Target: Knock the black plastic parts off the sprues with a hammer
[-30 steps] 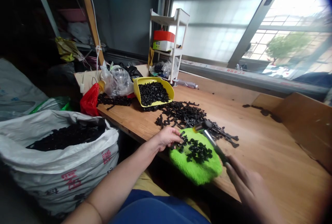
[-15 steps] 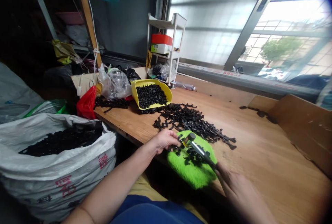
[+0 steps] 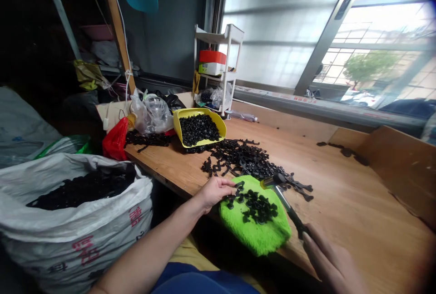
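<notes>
My right hand point(image 3: 320, 251) is closed round the handle of a small hammer point(image 3: 284, 201), whose head is raised over the right part of a fluffy bright green cloth point(image 3: 245, 235). At the cloth's left edge, my left hand point(image 3: 218, 192) pinches a black rubbery strip point(image 3: 239, 185) with small round parts along it. Loose small black pieces point(image 3: 259, 208) lie heaped on the cloth, to the right of my left fingers. Behind the cloth spreads a pile of black strips point(image 3: 250, 158) on the wooden table.
A yellow scoop-shaped tray point(image 3: 221, 124) full of small black pieces stands behind the pile. On the floor at left, a white woven sack point(image 3: 81, 221) holds more black material. Plastic bags point(image 3: 153, 112), a white shelf rack point(image 3: 226, 76) and a cardboard panel point(image 3: 402, 167) border the table.
The hammer has moved right and away from my left fingers, together with my right hand. My left hand stays at the cloth's left edge, still pinching the strip.
</notes>
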Motion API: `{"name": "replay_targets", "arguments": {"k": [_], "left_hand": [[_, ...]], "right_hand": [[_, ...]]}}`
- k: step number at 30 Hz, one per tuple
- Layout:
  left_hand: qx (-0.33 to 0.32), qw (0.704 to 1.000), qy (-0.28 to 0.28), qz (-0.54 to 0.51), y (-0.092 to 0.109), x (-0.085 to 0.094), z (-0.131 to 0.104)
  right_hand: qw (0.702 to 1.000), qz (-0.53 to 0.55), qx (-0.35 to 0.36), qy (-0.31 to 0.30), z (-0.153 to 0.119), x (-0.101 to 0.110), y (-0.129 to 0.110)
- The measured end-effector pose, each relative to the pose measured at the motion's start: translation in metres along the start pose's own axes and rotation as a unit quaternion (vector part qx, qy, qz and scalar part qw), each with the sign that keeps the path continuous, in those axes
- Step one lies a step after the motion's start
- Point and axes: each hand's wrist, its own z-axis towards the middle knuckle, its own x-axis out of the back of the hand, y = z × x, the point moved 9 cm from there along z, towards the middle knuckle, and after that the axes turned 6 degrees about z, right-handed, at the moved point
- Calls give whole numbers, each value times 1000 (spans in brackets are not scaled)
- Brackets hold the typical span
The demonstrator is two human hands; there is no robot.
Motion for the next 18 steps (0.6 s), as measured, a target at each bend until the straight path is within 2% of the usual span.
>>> {"name": "replay_targets", "arguments": {"k": [2,8,15,18], "left_hand": [[-10,1000,2,1,2,0,1],[-37,999,26,8,2,0,5],[-43,994,77,64,-1,7,9],[-55,991,85,92,1,9,9]], "right_hand": [[1000,7,-5,-20,1,-4,3],[1000,15,-6,-24,2,-6,8],[998,25,-48,-23,-2,-9,32],[997,52,-53,-24,-2,-12,32]]}}
